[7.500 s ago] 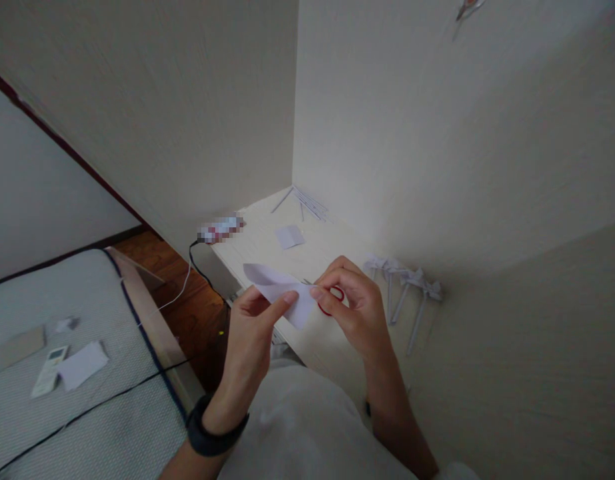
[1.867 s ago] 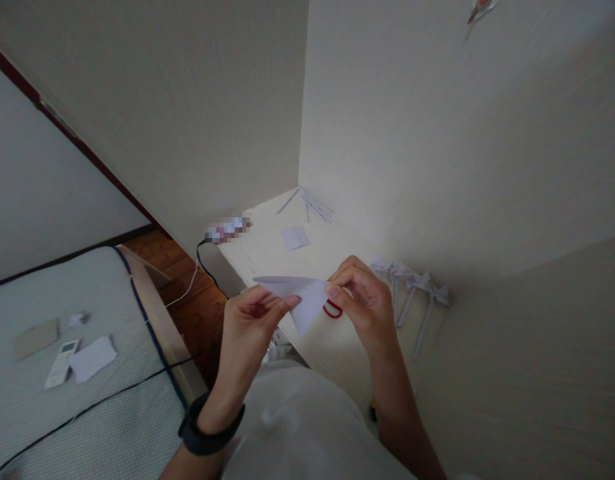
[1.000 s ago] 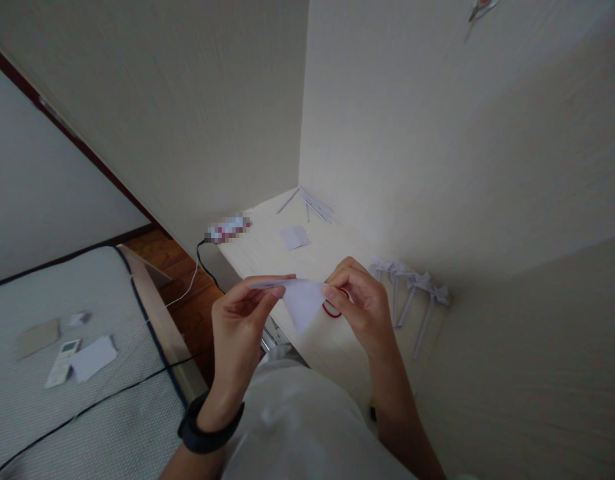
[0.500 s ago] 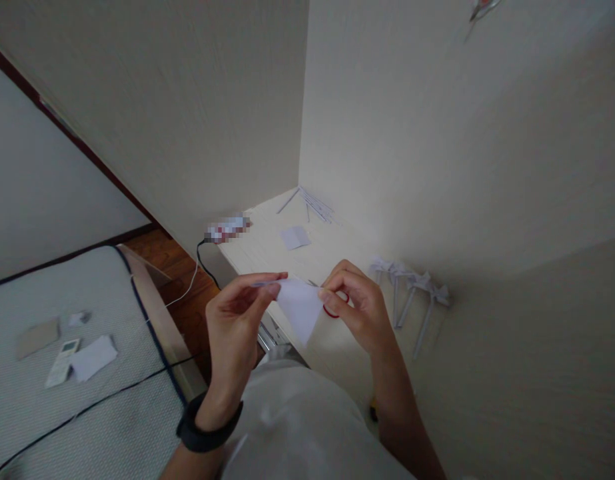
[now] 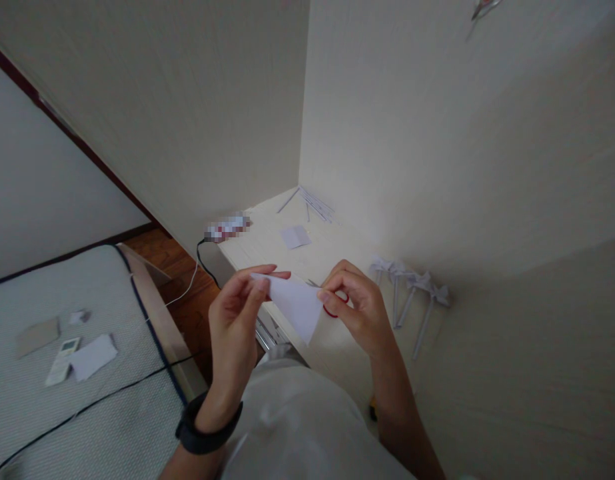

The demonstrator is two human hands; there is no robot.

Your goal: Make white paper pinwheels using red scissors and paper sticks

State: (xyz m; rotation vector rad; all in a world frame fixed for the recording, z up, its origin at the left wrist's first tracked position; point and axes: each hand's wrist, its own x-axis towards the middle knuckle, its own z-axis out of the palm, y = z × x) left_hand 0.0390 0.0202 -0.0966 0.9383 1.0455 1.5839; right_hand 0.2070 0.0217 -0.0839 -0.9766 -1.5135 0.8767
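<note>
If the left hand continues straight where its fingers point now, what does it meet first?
Probably the right hand, just across the folded paper that both hands hold; the left hand points toward it. Depth is unclear.

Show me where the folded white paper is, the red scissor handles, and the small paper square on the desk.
folded white paper [image 5: 296, 305], head view, middle of its flat face.
red scissor handles [image 5: 332, 312], head view, lower curve of the red loop below the right hand's fingers.
small paper square [image 5: 294, 237], head view, its centre, lying on the desk.

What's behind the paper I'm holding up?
Behind the paper sits a red loop, partly showing by the right hand, on the white table. The rest of the loop is covered.
</note>
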